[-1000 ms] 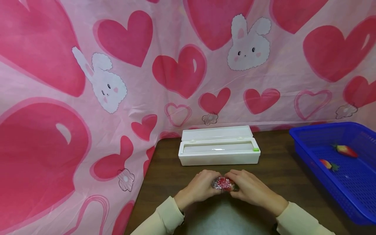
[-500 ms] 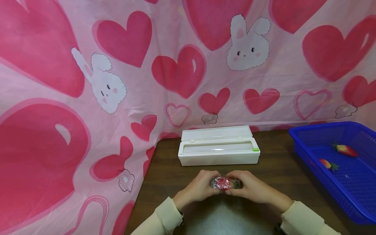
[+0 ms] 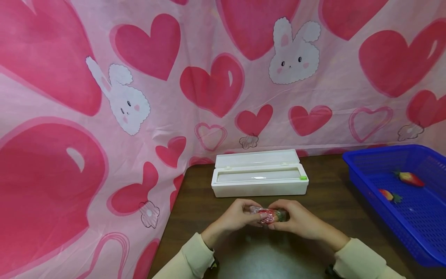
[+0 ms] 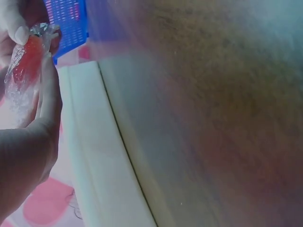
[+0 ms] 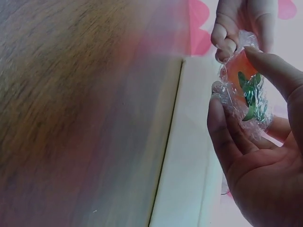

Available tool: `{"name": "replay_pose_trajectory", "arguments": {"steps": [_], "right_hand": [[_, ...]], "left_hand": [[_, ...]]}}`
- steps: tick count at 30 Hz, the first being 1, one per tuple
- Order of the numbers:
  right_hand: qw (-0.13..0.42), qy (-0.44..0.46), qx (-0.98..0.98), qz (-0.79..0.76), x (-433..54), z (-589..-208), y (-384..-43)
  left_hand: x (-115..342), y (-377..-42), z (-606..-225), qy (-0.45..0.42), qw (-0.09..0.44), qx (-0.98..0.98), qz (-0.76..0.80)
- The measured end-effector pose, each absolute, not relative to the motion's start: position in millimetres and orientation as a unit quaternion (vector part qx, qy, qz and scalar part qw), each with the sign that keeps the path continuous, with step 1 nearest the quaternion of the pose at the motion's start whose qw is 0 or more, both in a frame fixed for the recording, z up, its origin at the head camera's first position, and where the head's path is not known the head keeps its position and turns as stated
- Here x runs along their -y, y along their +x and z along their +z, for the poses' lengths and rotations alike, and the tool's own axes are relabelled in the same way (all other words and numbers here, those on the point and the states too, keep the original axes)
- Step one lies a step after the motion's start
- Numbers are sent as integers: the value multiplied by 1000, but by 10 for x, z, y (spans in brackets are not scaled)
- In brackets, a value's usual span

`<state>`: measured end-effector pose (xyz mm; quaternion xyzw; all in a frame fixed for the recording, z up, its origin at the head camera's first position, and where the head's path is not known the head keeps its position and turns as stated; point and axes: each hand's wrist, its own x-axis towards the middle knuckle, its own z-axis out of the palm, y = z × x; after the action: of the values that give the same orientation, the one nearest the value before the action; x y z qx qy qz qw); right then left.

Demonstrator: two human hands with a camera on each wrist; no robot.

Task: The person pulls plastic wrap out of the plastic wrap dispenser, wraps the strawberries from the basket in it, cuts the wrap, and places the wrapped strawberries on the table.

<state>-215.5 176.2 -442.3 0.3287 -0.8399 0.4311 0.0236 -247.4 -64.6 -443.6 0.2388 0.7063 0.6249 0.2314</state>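
One film-wrapped strawberry [image 5: 238, 70] is resting in our grip: our left hand [image 3: 234, 217] is pinching its red end, our right hand [image 3: 300, 221] gripping its leafy end. Rightward, a blue basket [image 3: 419, 203] is holding two strawberries [image 3: 412, 179]; past our fingers, a white box [image 3: 261, 189] is standing open.

The back and left side are closed off by a pale pink, lightly creased fabric sheet [image 3: 167, 112], printed with red and pink hearts [image 3: 212, 83], white rabbit heads [image 3: 294, 62] and thin-lined flowers [image 3: 149, 214]. Along its foot, a dark brown wood-grained tabletop [image 3: 327, 205] with a rounded far-left corner [image 3: 193, 171] is seen. A pale, soft glare [image 3: 268, 255] is thrown on the tabletop's near middle.
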Motion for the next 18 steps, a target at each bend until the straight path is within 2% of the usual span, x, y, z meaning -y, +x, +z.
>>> {"name": "replay_pose_trajectory", "arguments": {"steps": [4,13,18], "right_hand": [[8,316,839,443,-1757,-4421,-2155],[-110,305,750,577,-1832,-4448,-2217],[-137,295,707,627,-1852,-4452,-2228]], "left_hand": [[651,-2470,-4447,235,221,-718,617],[675,-2478,-4439,217,222,-703,640],[653,-2474,-4432,216,216,-701,644]]}}
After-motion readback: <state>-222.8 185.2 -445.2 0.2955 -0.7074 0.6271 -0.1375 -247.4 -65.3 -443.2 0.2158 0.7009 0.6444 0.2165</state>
